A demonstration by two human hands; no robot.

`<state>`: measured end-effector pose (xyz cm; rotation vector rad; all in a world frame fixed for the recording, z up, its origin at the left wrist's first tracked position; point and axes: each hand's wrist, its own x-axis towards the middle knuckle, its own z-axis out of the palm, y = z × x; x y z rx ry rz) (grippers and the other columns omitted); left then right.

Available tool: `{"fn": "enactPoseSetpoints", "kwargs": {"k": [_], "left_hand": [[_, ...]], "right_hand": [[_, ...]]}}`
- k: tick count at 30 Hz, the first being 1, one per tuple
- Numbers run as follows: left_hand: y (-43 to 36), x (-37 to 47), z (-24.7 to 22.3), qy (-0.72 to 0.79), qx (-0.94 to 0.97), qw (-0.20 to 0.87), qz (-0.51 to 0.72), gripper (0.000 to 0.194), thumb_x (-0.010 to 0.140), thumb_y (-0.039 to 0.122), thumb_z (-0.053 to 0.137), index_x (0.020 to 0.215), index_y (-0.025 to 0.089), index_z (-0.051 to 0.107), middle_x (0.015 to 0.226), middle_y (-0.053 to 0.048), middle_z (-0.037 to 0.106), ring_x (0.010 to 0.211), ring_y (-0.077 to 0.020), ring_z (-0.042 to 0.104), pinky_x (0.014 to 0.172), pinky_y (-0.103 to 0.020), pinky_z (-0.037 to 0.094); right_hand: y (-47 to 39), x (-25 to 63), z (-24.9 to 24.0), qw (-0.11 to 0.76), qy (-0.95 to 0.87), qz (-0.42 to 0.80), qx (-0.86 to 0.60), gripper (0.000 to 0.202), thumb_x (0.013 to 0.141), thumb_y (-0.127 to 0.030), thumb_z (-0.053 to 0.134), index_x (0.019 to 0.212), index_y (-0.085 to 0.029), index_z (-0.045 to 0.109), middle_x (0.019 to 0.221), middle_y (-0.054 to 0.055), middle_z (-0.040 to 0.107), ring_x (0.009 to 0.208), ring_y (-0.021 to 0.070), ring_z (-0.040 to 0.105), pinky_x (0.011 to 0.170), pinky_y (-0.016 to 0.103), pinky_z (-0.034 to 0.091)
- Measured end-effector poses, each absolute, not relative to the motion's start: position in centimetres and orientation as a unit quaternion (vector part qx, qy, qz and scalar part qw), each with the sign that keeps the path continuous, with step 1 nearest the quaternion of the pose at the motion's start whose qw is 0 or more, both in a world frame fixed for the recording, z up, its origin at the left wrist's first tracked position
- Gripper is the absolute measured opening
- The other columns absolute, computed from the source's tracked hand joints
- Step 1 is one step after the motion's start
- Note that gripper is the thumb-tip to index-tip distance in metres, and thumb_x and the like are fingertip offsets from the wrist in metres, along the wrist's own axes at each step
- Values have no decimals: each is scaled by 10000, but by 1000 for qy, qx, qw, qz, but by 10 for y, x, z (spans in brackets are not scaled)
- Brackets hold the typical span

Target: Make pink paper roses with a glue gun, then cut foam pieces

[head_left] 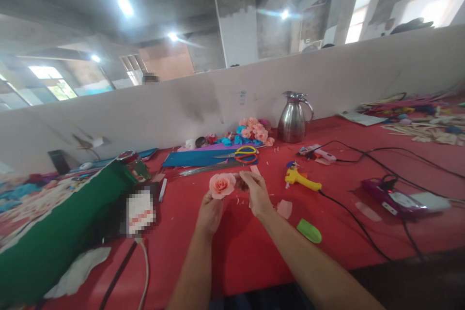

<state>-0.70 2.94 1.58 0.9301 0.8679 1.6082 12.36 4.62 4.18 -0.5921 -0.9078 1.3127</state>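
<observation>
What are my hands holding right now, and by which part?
Your left hand holds the pink rose from below, beneath its petals; the exact spot is hidden. Whether your right hand holds anything cannot be told.

Pink rose [222,186]: ruffled, layered petals spread open, deeper coral at the center. Bloom faces the viewer, held atop the left hand [210,214], beside the right hand [257,193].

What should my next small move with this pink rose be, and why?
Perhaps bring your right hand to the outer petals of the pink rose: your left hand holds it up from below, with the bloom facing you, and the right fingers are right beside it. Whether they hold anything is too blurred to tell.
</observation>
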Motion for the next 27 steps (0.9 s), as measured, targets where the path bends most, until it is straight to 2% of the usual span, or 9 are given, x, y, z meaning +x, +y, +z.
{"fn": "enactPoseSetpoints", "kwargs": {"k": [7,12,17,23,27], "left_hand": [[29,-6,15,344,410,532,656,248,566,179,784,809,173,733,877,-55,726,906,-200,627,904,-327,447],[33,-7,11,347,354,536,683,238,523,192,829,732,174,718,749,-16,702,707,-123,606,761,-251,476],[34,-9,11,324,288,573,696,178,612,248,801,714,156,688,701,-3,652,649,-81,569,686,-215,463],[35,-6,10,304,287,602,680,153,643,234,783,697,139,676,666,-1,622,617,-74,546,623,-195,444],[34,-5,10,302,296,605,674,159,635,232,786,702,136,678,668,-3,627,601,-70,535,606,-190,435]], "right_hand": [[51,123,38,631,-403,618,-242,351,748,-502,630,707,-166,722,579,10,626,527,121,488,521,251,338],[50,124,39,650,-363,633,-213,257,756,-425,613,844,-204,713,666,0,648,539,106,487,501,232,324],[48,116,33,620,-422,603,-273,124,665,-250,625,765,-202,679,701,-11,645,590,115,519,532,236,361],[47,107,27,598,-475,594,-251,66,686,-263,633,716,-204,626,691,-23,614,648,130,554,633,267,446],[47,108,27,602,-492,575,-254,98,684,-274,660,690,-204,592,664,-33,589,607,120,540,621,263,451]]}}
